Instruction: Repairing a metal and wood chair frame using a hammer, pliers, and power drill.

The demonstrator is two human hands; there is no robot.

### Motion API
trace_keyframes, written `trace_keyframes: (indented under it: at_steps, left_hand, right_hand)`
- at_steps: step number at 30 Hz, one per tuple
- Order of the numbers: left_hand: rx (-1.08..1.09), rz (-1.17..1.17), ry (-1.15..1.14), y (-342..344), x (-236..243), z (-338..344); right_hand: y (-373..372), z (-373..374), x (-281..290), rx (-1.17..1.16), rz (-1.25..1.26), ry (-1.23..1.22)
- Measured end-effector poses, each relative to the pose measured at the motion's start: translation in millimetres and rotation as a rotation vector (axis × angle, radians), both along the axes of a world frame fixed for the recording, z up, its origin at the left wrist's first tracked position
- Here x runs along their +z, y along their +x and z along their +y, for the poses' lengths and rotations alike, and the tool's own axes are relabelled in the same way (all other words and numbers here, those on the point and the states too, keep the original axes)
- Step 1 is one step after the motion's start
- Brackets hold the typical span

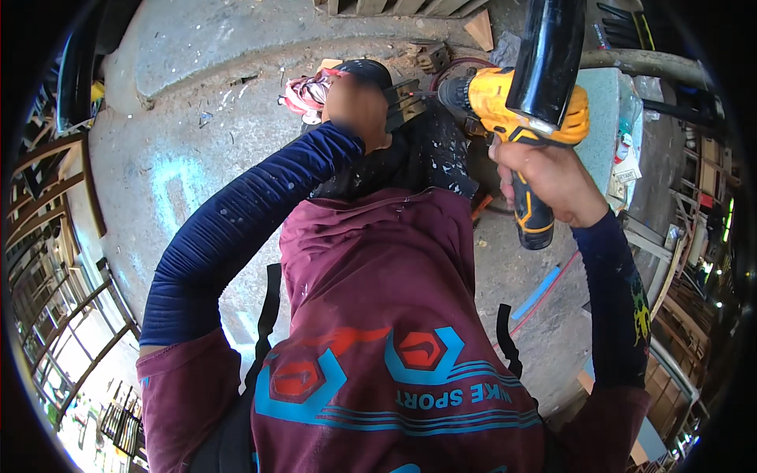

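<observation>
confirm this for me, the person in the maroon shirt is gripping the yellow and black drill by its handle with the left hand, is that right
Not quite: it is the wrong hand. The head view shows the yellow and black drill gripped by its handle in the right hand. The maroon shirt is as you say.

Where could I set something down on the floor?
The floor looks mostly bare between the left sleeve and the brown frame at far left. It's crowded around the drill in the right hand, near the pale slab.
</observation>
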State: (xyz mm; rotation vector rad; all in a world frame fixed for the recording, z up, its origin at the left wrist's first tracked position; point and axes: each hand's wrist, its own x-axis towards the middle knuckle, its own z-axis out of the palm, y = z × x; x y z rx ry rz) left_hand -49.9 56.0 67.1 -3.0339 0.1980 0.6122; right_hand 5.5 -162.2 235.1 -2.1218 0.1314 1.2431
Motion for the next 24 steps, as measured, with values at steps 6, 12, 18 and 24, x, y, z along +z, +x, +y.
trace_keyframes:
  at_steps: [6, 12, 18, 24]
  left_hand:
    - [-0.017, 0.068, -0.006, 4, 4, 5]
    - [-0.003, 0.055, -0.003, 0, 2, 8]
    - [-0.027, 0.061, -0.009, 1, 3, 13]
    - [-0.027, 0.004, 0.0, -2, 0, 15]
  right_hand:
    - [14, 7, 3, -0.12, 0.037, 0.019]
    - [13, 12, 6, -0.117, 0.023, 0.056]
    - [17, 18, 13, -0.018, -0.019, 0.035]
    - [26, 17, 17, 0.039, -0.054, 0.025]
